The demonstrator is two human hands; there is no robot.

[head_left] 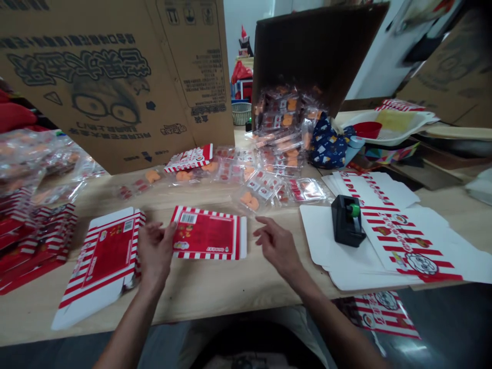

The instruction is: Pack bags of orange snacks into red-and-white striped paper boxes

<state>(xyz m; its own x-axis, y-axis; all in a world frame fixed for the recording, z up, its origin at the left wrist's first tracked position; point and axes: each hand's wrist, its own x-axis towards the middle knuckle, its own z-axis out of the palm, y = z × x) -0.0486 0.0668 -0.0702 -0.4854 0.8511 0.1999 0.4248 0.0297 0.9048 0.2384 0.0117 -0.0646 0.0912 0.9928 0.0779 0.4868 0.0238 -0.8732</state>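
Red-striped box: small box (209, 233), lying flat on bench (215, 289), betw. the two hands, printed face up.
Long axis: runs L–R, roughly parallel to bench front edge, R end tipped slightly nearer the wearer.
Pointing: white end strip faces R hand; barcode corner at far L.
L hand (155, 253): at box's L end, thumb over that edge, other fingers curled; firm pinch or mere touch, can't tell.
R hand (280, 247): nothing in it, fingers loosely bent and apart, just off the box's R end.
Second box (109, 252): beside L hand, slanted, long white flap twd wearer, close to bench edge.
Packets (250, 199): clear, orange pcs inside, just behind box's R end.
Blanks (322, 241): flat stack to R, tape dispenser (348, 221) on top.
Risk, box: prob. could swivel or slide if pushed at R end, as only L hand is on it.
Risk, flap: white end may crease if pressed off-square.
Risk, nearby: L wrist could nudge second box; R fingers might catch nearest packet.
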